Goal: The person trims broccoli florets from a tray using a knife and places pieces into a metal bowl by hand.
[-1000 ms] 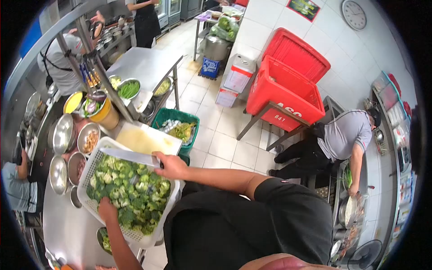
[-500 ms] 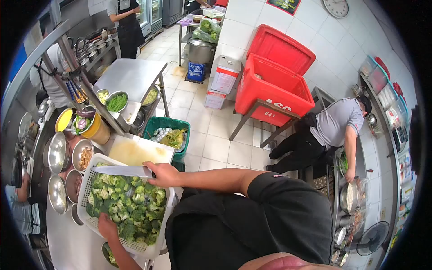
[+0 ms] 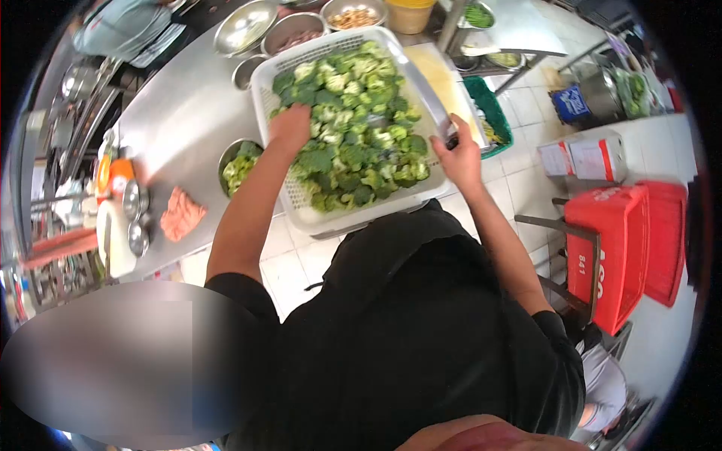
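The white basket (image 3: 308, 224), full of broccoli pieces (image 3: 353, 128), sits at the edge of the bench (image 3: 173, 109). At the basket's right rim, the right hand (image 3: 459, 154) has its fingers closed around the handle of 1 knife (image 3: 423, 90). Inside the basket's left side, the left hand (image 3: 292, 126) touches the broccoli pieces; its fingers are hidden, so I cannot tell their grasp.

Warped edges, white glare on steel table (image 3: 188, 113)
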{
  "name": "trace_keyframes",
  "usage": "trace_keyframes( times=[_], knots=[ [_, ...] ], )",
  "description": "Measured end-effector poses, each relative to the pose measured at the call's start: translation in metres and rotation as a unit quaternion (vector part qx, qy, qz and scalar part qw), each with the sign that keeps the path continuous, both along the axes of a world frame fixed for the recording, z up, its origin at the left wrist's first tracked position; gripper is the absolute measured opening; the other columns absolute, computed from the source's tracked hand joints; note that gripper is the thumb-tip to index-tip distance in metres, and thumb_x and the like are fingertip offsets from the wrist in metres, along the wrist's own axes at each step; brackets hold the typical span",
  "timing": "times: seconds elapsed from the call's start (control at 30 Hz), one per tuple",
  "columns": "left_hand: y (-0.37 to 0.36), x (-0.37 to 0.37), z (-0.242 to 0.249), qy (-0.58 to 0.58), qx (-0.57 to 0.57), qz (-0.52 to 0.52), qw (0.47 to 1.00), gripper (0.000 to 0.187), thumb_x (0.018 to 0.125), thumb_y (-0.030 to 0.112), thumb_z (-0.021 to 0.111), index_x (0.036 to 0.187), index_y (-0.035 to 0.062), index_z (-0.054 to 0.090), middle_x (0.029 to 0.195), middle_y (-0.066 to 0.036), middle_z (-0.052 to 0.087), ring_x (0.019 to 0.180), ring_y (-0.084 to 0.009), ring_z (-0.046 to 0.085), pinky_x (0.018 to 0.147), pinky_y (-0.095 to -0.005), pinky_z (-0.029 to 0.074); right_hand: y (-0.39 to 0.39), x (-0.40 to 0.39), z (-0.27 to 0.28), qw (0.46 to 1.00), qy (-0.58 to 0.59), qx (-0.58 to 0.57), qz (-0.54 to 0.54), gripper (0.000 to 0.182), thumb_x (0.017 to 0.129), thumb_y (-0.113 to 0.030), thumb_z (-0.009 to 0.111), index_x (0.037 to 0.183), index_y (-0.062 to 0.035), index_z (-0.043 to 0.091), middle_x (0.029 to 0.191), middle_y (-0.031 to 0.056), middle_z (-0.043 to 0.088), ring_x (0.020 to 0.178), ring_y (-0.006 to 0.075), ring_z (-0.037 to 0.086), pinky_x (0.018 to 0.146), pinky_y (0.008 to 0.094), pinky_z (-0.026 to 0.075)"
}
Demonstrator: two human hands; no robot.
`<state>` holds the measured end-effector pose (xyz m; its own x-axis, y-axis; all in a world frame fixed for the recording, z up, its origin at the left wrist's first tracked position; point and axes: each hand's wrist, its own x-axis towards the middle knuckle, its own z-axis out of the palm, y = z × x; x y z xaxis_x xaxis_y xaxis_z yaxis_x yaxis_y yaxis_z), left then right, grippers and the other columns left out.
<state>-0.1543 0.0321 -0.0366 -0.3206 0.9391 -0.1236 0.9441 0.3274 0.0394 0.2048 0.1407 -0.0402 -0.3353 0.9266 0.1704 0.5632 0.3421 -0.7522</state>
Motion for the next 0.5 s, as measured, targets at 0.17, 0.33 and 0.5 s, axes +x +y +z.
trace_keyframes(
  times=[0.17, 0.33, 0.5],
  knots=[
    [0.002, 0.001, -0.002, 0.018, -0.037, -0.007, 0.999, 0.024, 0.087, 0.004, 0.056, 0.11, 0.0026, 0.063, 0.116, -0.019, 0.064, 0.101, -0.0365, 0.068, 0.082, -0.0488, 0.056, -0.002, 0.0, 0.009, 1.0, 0.001, -0.025, 0.002, 0.065, 0.077, -0.028, 0.081, 0.131, -0.0067, 0.054, 0.07, 0.0142, 0.065, 0.061, 0.028, 0.063, 0.061, 0.0396, 0.051],
    [0.007, -0.002, -0.006, 0.021, -0.044, 0.01, 0.999, 0.026, 0.083, 0.002, 0.057, 0.109, 0.0019, 0.061, 0.11, -0.021, 0.064, 0.099, -0.0389, 0.067, 0.082, -0.0484, 0.056, -0.002, -0.001, 0.011, 1.0, -0.016, -0.025, -0.006, 0.065, 0.077, -0.028, 0.082, 0.132, -0.0069, 0.054, 0.068, 0.0127, 0.064, 0.058, 0.0255, 0.062, 0.06, 0.0386, 0.051],
    [0.002, -0.001, 0.012, 0.0, -0.029, 0.013, 0.999, 0.022, 0.083, 0.003, 0.057, 0.105, 0.0016, 0.061, 0.112, -0.021, 0.064, 0.098, -0.0392, 0.067, 0.081, -0.0485, 0.056, -0.003, 0.0, 0.009, 1.0, -0.003, -0.03, -0.005, 0.066, 0.077, -0.029, 0.082, 0.132, -0.0075, 0.054, 0.069, 0.0131, 0.064, 0.058, 0.0266, 0.062, 0.06, 0.0389, 0.051]
  ],
)
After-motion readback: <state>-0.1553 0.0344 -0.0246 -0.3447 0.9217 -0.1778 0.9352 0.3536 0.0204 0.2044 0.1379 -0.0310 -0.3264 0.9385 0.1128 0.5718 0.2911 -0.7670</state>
